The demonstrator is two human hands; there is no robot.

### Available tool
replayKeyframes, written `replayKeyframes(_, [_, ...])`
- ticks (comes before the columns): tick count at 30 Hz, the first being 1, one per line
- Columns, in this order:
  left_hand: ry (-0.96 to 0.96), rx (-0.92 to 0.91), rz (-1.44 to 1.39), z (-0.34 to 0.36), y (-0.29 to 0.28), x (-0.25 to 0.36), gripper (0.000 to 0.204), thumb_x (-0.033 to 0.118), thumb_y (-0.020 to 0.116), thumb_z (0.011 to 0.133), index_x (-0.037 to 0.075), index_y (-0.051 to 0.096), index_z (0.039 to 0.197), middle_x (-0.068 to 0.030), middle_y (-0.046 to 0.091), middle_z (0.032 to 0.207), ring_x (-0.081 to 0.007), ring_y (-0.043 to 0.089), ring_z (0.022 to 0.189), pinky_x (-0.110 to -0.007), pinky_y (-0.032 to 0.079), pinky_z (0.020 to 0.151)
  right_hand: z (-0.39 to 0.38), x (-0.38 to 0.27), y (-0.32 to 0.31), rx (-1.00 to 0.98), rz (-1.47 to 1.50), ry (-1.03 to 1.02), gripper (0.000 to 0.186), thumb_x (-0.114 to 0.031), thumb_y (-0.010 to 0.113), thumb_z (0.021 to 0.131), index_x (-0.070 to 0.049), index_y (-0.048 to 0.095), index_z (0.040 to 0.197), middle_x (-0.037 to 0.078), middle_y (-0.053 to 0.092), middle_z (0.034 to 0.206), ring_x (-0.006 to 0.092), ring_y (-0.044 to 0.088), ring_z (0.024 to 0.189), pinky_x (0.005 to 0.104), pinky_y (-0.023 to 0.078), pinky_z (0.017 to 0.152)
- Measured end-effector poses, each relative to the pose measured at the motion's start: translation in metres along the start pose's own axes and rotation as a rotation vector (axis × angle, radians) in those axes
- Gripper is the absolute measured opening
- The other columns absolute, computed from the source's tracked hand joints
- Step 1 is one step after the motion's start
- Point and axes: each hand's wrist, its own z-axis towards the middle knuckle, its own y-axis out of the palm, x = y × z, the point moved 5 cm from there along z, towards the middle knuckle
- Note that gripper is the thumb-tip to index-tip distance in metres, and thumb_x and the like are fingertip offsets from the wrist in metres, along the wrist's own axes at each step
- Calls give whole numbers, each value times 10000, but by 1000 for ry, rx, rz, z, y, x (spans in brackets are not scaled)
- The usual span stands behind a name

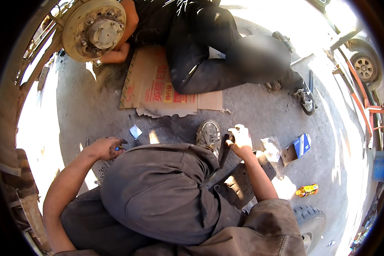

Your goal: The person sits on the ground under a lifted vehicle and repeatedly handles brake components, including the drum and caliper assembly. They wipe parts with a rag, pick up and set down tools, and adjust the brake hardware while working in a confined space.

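Note:
My left hand [106, 148] is beside my bent knee on the left, its blackened fingers curled around a small blue thing [117, 148] whose kind I cannot make out. On the other side, my right hand [241, 140] has thumb and fingers around the upper end of a dark flat bar [224, 152]. That bar slants down next to my shoe [208, 133]. Under my right forearm lies a dark metal plate [239, 181] with a sunlit patch. A perforated metal piece [101, 170] shows partly below my left wrist.
A co-worker in dark clothes lies on flattened cardboard [153, 91] ahead, an arm behind a rusty wheel hub [94, 32]. Rightward are a clear plastic bag [271, 147], blue-white box [302, 145], orange bottle [307, 190] and tyre [313, 219]. A pale blue scrap [135, 131] lies ahead.

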Motion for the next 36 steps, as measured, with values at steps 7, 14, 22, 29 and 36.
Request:
replayKeyframes(7, [2, -5, -23, 7, 2, 2, 448, 361, 576, 933, 75, 537, 1277, -203, 618, 1163, -364, 590, 1091, -437, 481, 908, -20, 16, -30, -96, 35, 63, 456, -148, 744, 726, -165, 625, 1165, 121, 513, 1192, 338, 492, 1111, 438, 451, 926])
replayKeyframes(14, [23, -34, -44, 14, -4, 8, 462, 355, 580, 931, 66, 532, 1289, -207, 610, 1188, -376, 581, 1110, -442, 469, 932, -25, 7, -43, -98, 52, 43, 409, -101, 720, 740, -170, 645, 1136, 107, 538, 1095, 331, 537, 1037, 423, 489, 854])
replayKeyframes(22, [10, -33, -6, 11, -11, 15, 485, 379, 591, 924, 67, 537, 1291, -203, 600, 1226, -375, 581, 1125, -442, 465, 949, -28, 14, -35, -66, -63, 30, 311, -262, 714, 811, -109, 667, 1078, 138, 575, 1040, 346, 557, 1004, 422, 487, 834])
replayKeyframes(29, [-9, -45, 4, 5, -7, 12, 485, 380, 594, 921, 72, 539, 1291, -204, 605, 1218, -367, 584, 1127, -440, 468, 945, -22, 14, -28, -51, -52, 54, 329, -291, 740, 780, -92, 681, 1035, 139, 597, 1022, 332, 565, 984, 408, 479, 842])
replayKeyframes(36, [-14, -21, -3, 2, -6, 12, 469, 360, 591, 921, 75, 539, 1290, -204, 614, 1191, -364, 586, 1117, -432, 471, 936, -20, 3, -41, -6, 27, 3, 299, -222, 739, 763, -128, 690, 1043, 101, 587, 1035, 322, 556, 1001, 407, 475, 848])
